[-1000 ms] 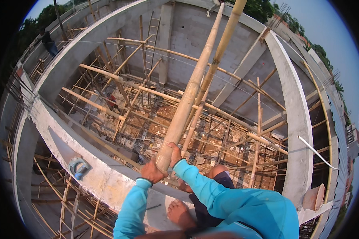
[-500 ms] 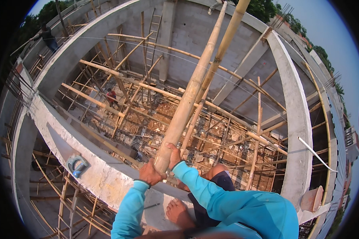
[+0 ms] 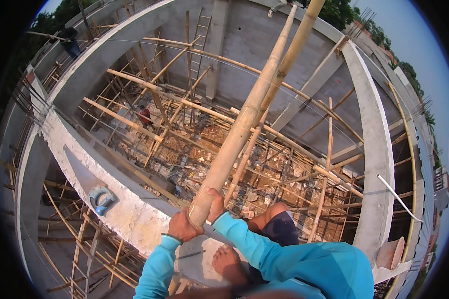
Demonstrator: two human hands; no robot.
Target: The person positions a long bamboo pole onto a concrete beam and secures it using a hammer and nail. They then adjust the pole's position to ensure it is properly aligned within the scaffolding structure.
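Observation:
A long, thick bamboo pole (image 3: 237, 137) slants up from my hands toward the far wall, its near end over the concrete beam. My left hand (image 3: 183, 225) is closed around the side of that near end. Just above it, my right hand (image 3: 215, 204) grips the pole's right side, thumb on top. A second bamboo pole (image 3: 289, 60) runs close along the right of the first. To the left of my hands, a handsaw with a grey-and-blue handle (image 3: 103, 200) lies flat on the beam, its blade pointing away. A thin dark rod-like thing (image 3: 190, 254) lies near my bare foot.
I am up on a concrete beam (image 3: 139, 224) with a deep drop on both sides. Bamboo scaffolding (image 3: 329, 174) and rubble fill the pit, where a person in red (image 3: 144, 115) stands. Another person (image 3: 71, 42) is at the far left. A thin line crosses the span. A white pipe (image 3: 399, 198) sticks out right.
Both hands and the pole's near end have come slightly toward me. My view has shifted a little, so the surroundings sit further right. The person at far left has changed posture.

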